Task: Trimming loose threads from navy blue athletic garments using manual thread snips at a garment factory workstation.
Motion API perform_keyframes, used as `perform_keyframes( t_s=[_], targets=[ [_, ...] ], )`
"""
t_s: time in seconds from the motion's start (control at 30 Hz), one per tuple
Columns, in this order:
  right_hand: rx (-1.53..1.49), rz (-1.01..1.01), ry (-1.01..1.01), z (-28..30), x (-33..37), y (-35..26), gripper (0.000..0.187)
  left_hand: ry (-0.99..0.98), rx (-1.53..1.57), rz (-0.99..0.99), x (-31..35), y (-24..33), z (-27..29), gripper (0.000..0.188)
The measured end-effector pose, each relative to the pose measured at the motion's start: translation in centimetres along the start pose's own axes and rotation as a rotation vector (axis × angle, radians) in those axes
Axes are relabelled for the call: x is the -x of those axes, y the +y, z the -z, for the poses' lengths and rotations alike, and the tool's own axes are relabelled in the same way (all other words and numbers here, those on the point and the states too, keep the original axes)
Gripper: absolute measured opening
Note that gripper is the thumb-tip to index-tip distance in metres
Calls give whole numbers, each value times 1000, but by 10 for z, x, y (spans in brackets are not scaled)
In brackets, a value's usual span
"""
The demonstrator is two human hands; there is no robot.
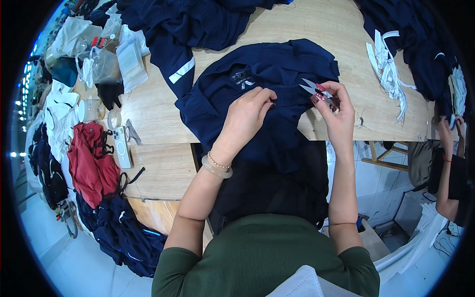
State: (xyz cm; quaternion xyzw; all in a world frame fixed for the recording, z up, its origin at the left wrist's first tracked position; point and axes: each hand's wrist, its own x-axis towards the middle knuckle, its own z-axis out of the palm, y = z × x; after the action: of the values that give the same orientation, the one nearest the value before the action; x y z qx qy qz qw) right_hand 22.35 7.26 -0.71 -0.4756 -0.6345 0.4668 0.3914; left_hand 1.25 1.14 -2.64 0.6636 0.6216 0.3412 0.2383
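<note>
A navy blue garment (213, 106) lies across the table's front edge, its lower part hanging over my lap. Its neck opening faces up, with a printed label area (241, 76) inside. My left hand (251, 108) pinches the garment's fabric near the opening, thumb against fingers. In my right hand (337, 106) is a small pair of thread snips (311, 87), gripped between thumb and fingers. The snips' blades are parted and point left, close to the cloth. Part of their handle is hidden by my fingers.
More navy garments (198, 22) are heaped at the far side. White strips (388, 69) lie at the right. A phone (121, 147), a red cloth bag (91, 158) and plastic bags (101, 64) crowd the left. Another person's arm (447, 163) shows at the right edge.
</note>
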Motion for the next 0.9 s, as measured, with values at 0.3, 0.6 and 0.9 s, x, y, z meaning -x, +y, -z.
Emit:
perform_keyframes(
  t_s=[0.3, 0.6, 0.9],
  targets=[
    [18, 33, -6, -6, -6, 4, 25, -35, -23, 5, 2, 4, 1, 21],
    [50, 0, -46, 0, -2, -2, 28, 112, 218, 88, -6, -1, 1, 7],
    [300, 246, -117, -7, -10, -11, 20, 205, 737, 331, -13, -7, 2, 29]
  ],
)
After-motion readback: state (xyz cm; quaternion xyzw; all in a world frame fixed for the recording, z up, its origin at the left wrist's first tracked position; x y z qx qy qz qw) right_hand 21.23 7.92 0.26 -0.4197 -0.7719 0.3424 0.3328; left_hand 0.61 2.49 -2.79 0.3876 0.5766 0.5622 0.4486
